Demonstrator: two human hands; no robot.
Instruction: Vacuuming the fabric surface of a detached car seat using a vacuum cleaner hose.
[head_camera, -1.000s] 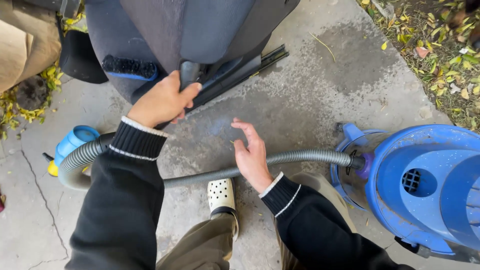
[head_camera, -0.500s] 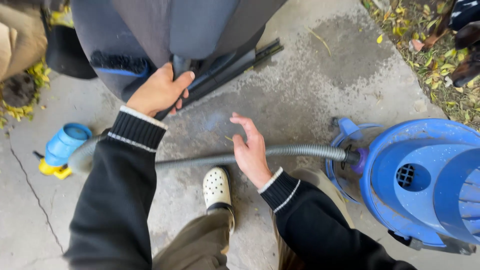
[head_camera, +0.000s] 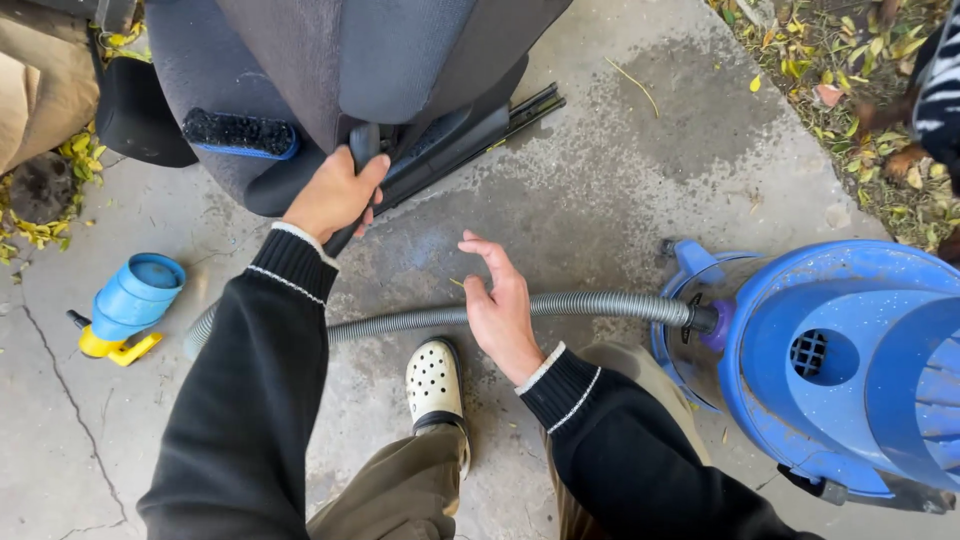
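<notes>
The nozzle (head_camera: 362, 150) presses against the grey seat (head_camera: 330, 70), clenched in the left hand (head_camera: 335, 195). The right hand (head_camera: 500, 305), fingers loose and grasping nothing, rests over the hose (head_camera: 600, 303) below the seat, which runs to the blue vacuum (head_camera: 840, 370).

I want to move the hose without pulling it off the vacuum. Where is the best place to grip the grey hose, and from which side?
Probably grip the grey hose on its bare, straight stretch beside the right hand, coming from above. It lies flat on the concrete, so fingers can wrap over its ribs. Stay clear of the joint at the blue vacuum.
</notes>
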